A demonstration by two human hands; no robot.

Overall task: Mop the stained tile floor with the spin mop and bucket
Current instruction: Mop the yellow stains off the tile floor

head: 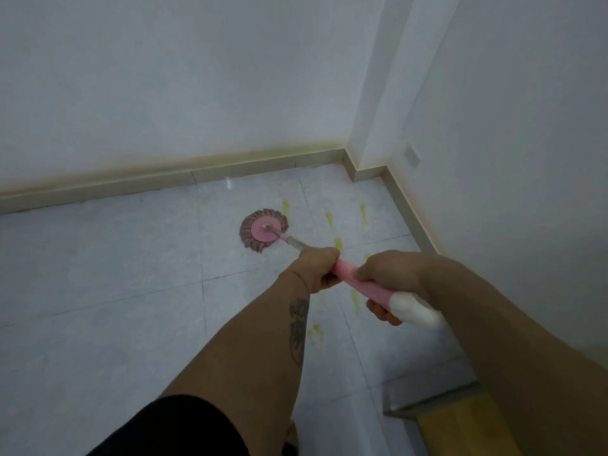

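- The mop handle (358, 280) is clasped by both hands, left hand (317, 269) ahead of right hand (391, 284).
- The mop head (263, 230) is pressed on the tile floor (98, 274) at frame centre.
- The yellow stains (329, 220) to its right could be smeared wider if dragged across unrinsed.

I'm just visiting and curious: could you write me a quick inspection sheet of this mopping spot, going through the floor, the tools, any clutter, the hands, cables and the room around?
Surface: pale glossy tile floor with several yellow stain streaks, mostly right of the mop.
Job's things: round pink spin mop head with brownish fringe flat on the tiles; its pink and white handle slants toward the person. Bucket: nothing seen.
Clutter: yellow box-like object at lower right, only partly in view.
Hands: left hand and right hand both grip the handle.
Cables: nothing seen.
Surroundings: white walls, beige skirting with yellowish marks, a room corner.
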